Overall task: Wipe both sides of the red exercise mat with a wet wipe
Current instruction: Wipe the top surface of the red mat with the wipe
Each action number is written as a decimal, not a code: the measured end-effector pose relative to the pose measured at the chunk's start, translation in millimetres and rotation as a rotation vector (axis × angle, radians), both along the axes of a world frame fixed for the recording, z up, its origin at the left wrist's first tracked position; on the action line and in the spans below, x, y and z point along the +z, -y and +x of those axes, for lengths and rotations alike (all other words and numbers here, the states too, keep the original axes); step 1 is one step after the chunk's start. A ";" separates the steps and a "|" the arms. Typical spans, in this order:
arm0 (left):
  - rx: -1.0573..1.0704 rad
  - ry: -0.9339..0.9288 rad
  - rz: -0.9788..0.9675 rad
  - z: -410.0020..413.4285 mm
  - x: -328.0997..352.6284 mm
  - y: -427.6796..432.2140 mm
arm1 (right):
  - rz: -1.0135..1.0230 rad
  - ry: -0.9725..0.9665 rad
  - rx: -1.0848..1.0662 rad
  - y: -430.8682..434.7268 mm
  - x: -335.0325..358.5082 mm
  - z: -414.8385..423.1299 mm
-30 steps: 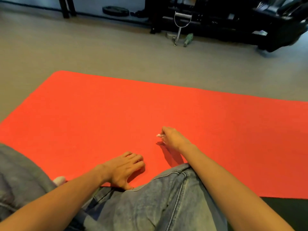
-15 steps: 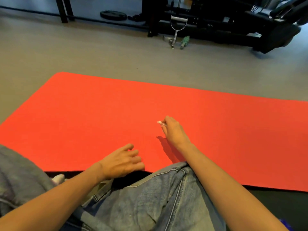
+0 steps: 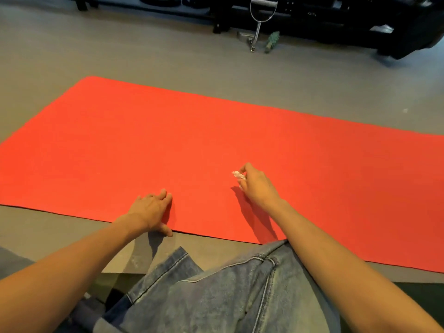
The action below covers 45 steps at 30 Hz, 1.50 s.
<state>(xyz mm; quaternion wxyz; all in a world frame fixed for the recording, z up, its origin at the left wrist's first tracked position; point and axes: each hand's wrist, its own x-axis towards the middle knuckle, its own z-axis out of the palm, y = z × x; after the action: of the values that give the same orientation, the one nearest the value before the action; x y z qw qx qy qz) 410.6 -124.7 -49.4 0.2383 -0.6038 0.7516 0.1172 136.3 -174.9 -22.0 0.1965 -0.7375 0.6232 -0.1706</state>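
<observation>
The red exercise mat (image 3: 216, 140) lies flat on the grey floor and runs out of view at the right. My right hand (image 3: 257, 186) hovers over the mat's middle and pinches a small crumpled white wet wipe (image 3: 238, 175) in its fingertips. My left hand (image 3: 151, 210) rests on the mat's near edge, fingers on the red surface and thumb at the rim. My knee in blue jeans (image 3: 228, 292) is just in front of the mat.
Grey floor (image 3: 168, 56) surrounds the mat. At the back stand black gym machines (image 3: 360, 22), with a metal cable handle (image 3: 258, 25) and a small green object (image 3: 271, 42) on the floor before them.
The near edge of the mat has come into view, farther from my knee. My left hand moved from beside my knee to the mat's near edge. My right hand kept pinching the wipe.
</observation>
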 end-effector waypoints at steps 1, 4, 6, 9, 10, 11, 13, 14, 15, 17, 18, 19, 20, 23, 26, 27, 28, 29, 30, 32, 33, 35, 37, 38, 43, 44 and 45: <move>0.004 -0.007 0.027 -2.2 0.4 3.5 | 0.010 -0.025 0.020 6.2 -3.2 0.0; 0.019 -0.003 0.039 -11.7 -0.2 8.0 | 0.052 -0.119 0.075 24.9 -12.4 4.3; 0.024 0.004 0.032 -14.9 -0.3 11.3 | 0.047 -0.157 0.077 40.0 -20.0 9.8; 0.050 -0.009 0.034 -12.2 -0.6 15.2 | 0.051 -0.132 0.071 61.7 -33.5 20.9; 0.061 -0.013 0.034 -11.3 -0.3 15.2 | 0.065 -0.100 0.064 68.8 -38.8 24.5; 0.073 -0.020 0.037 -11.1 -1.0 14.7 | 0.084 -0.070 0.047 76.0 -44.4 27.7; 0.093 -0.034 0.030 -11.2 -3.0 14.2 | 0.075 -0.045 -0.026 86.7 -52.1 36.7; 0.097 -0.038 0.022 -10.6 -3.3 14.5 | 0.049 -0.078 -0.050 87.5 -53.0 44.5; 0.099 -0.043 0.016 -9.5 -3.8 14.8 | 0.024 -0.134 -0.019 82.7 -52.9 54.0; 0.108 -0.055 0.019 -7.2 -3.7 14.0 | 0.029 -0.221 0.245 54.7 -52.0 73.7; 0.108 -0.057 0.020 -6.8 -4.1 13.4 | 0.063 -0.231 0.441 32.8 -51.1 82.1; 0.108 -0.061 0.017 -6.5 -4.9 12.9 | 0.108 -0.229 0.640 7.5 -48.6 87.2; 0.108 -0.065 0.017 -6.5 -5.4 12.2 | 0.155 -0.214 0.813 -13.0 -44.4 87.5; 0.113 -0.083 0.025 -6.0 -5.4 11.7 | 0.131 -0.249 0.919 2.1 -43.4 76.0; 0.124 -0.095 0.027 -4.9 -3.6 12.7 | -0.003 -0.261 0.420 54.9 -47.0 78.3; 0.127 -0.096 0.030 -4.5 -3.1 12.2 | -0.044 -0.282 0.311 58.9 -52.0 83.4; 0.133 -0.100 0.035 -4.5 -3.1 11.7 | -0.070 -0.283 0.311 51.4 -57.1 90.6; 0.136 -0.107 0.036 -4.7 -3.5 11.2 | -0.056 -0.257 0.403 33.9 -61.7 98.2; 0.136 -0.114 0.033 -4.8 -4.1 10.9 | -0.027 -0.215 0.576 9.4 -61.6 104.2; 0.136 -0.125 0.019 -4.4 -5.1 10.4 | 0.040 -0.175 0.945 -26.4 -60.3 99.2; 0.135 -0.129 0.018 -4.5 -4.9 10.5 | 0.050 -0.186 1.024 -23.6 -60.4 93.5; 0.142 -0.140 0.019 -5.2 -4.2 10.5 | 0.012 -0.218 0.831 4.3 -58.4 89.3; 0.151 -0.146 0.022 -4.9 -2.8 10.5 | -0.026 -0.199 0.405 33.1 -60.0 87.2; 0.152 -0.149 0.027 -4.3 -2.5 10.1 | -0.032 -0.195 0.292 35.8 -61.1 89.4; 0.133 -0.173 0.010 -1.6 -5.6 8.4 | 0.093 -0.150 0.891 -35.2 -53.6 107.7; 0.129 -0.180 0.005 -1.2 -5.8 8.1 | 0.092 -0.171 0.956 -33.6 -52.8 103.9; 0.128 -0.187 0.008 -1.2 -4.9 7.8 | 0.071 -0.193 0.928 -23.5 -51.6 101.6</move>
<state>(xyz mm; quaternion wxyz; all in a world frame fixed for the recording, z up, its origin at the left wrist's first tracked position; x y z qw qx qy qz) 409.4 -132.5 -54.3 0.1614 -0.6359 0.7301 0.1911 237.9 -151.4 -73.5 0.2181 -0.9433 0.2488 0.0260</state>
